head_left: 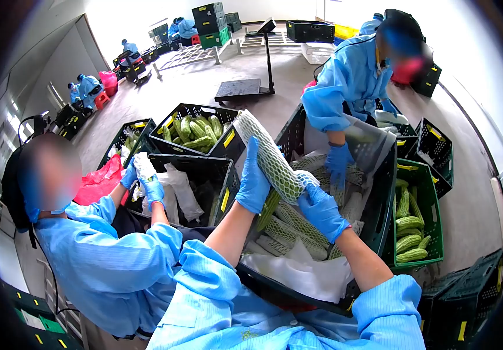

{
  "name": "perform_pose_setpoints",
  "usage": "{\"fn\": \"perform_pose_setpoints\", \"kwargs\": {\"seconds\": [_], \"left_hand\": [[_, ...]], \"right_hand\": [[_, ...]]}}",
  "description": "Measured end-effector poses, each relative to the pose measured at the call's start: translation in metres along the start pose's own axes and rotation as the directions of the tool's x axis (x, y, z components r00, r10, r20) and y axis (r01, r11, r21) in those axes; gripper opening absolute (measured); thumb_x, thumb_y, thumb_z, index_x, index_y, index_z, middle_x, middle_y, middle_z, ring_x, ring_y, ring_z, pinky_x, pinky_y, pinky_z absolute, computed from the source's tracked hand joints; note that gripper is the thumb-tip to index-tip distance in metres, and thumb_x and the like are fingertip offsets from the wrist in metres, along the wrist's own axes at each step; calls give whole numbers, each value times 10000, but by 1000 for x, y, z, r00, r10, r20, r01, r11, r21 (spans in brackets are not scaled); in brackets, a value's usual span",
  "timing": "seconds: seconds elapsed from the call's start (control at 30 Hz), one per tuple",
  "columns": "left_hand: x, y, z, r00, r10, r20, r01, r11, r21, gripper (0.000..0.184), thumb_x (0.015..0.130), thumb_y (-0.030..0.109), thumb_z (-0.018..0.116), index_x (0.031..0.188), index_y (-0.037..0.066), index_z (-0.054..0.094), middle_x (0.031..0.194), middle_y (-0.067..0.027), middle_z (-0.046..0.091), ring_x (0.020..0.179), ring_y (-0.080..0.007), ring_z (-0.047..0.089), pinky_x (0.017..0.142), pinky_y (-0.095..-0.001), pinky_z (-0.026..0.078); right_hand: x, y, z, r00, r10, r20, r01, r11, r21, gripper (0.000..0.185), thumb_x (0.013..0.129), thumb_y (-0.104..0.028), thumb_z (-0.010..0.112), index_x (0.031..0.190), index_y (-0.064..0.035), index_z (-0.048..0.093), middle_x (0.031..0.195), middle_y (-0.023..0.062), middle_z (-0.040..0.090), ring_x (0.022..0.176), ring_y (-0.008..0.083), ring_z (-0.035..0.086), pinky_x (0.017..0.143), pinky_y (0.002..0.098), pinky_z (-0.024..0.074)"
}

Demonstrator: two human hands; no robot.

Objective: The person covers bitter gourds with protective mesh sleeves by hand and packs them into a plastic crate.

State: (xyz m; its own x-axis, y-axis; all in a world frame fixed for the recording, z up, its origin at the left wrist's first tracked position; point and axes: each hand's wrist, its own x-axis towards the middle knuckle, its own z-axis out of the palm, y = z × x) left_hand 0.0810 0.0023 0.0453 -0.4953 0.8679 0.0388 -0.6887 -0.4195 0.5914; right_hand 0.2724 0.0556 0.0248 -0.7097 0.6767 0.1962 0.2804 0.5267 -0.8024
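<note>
Above a large dark crate (386, 201), both my hands hold a bitter melon in a white foam net sleeve (274, 156). Green shows through the mesh toward its lower end, while the upper end looks white. My left hand (253, 182) is closed around the sleeve from the left side. With closed fingers, my right hand (323, 213) grips the bunched netting at the lower right end. Below lie several netted bitter melons (298, 226) and a white plastic liner (304, 274). Part of a bare green melon (269, 209) shows beside my left hand.
On the left, a co-worker (105, 251) handles a white-wrapped item over another crate (204, 166). A second co-worker (344, 87) reaches into my crate from across. Bitter melons fill a back crate (172, 108) and a green crate (435, 213). A platform scale (242, 88) stands behind.
</note>
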Motion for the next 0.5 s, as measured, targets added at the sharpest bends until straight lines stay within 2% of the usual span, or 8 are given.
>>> {"fn": "perform_pose_setpoints", "kwargs": {"seconds": [0.03, 0.13, 0.23, 0.27, 0.33, 0.43, 0.5], "left_hand": [[-2, 0, 2, 1000, -6, 8, 6, 1000, 1, 593, 909, 605, 548, 1145, 61, 558, 968, -100, 622, 894, -227, 625, 840, -383, 528], [-7, 0, 10, 1000, -22, 11, 23, 999, -31, 608, 923, 598, 529, 1207, 61, 541, 1021, -110, 621, 929, -231, 623, 857, -386, 523], [-11, -2, 19, 999, -39, 9, 39, 999, -28, 628, 930, 595, 519, 1262, 61, 519, 1082, -116, 614, 975, -234, 616, 891, -390, 513], [-13, -4, 20, 999, -47, 10, 47, 999, -20, 635, 932, 593, 517, 1278, 61, 511, 1102, -118, 611, 991, -235, 613, 904, -392, 508], [-15, -4, 22, 995, -71, 73, 71, 997, 9, 634, 946, 584, 496, 1299, 57, 503, 1129, -116, 609, 1024, -237, 606, 940, -397, 495], [-13, -5, 24, 986, -97, 133, 99, 995, -12, 594, 981, 537, 461, 1318, 49, 495, 1165, -122, 609, 1044, -238, 607, 954, -396, 492], [-9, -4, 21, 989, -59, 132, 58, 998, 12, 574, 991, 517, 452, 1319, 48, 495, 1173, -123, 609, 1049, -238, 607, 960, -398, 489]], "right_hand": [[0, -3, -1, 995, 78, 54, -79, 997, 14, 473, 857, -217, 684, 1287, -66, 557, 1073, 181, 677, 961, 288, 684, 840, 355, 529], [10, 25, 18, 998, 40, 55, -50, 979, 197, 487, 872, -183, 671, 1323, -57, 540, 1082, 55, 668, 888, 123, 629, 759, 303, 546], [15, 30, 25, 999, -26, 39, 18, 983, 182, 555, 863, -207, 695, 1357, -46, 502, 1085, 15, 644, 856, 92, 612, 655, 285, 544], [14, 29, 25, 997, 27, 75, -53, 927, 371, 551, 858, -217, 708, 1344, -49, 509, 1062, 12, 643, 825, 82, 602, 623, 272, 530], [10, -12, 9, 979, 108, 171, -197, 697, 690, 545, 848, -237, 734, 1317, -56, 524, 1017, 6, 642, 764, 63, 584, 559, 245, 503], [13, -9, -2, 905, 185, 383, -406, 641, 651, 475, 852, -286, 746, 1237, -81, 558, 962, -2, 636, 711, 52, 568, 506, 210, 457], [12, -14, -1, 897, 222, 383, -422, 686, 592, 439, 863, -306, 736, 1201, -86, 561, 924, -4, 629, 688, 62, 566, 506, 218, 463]]}}
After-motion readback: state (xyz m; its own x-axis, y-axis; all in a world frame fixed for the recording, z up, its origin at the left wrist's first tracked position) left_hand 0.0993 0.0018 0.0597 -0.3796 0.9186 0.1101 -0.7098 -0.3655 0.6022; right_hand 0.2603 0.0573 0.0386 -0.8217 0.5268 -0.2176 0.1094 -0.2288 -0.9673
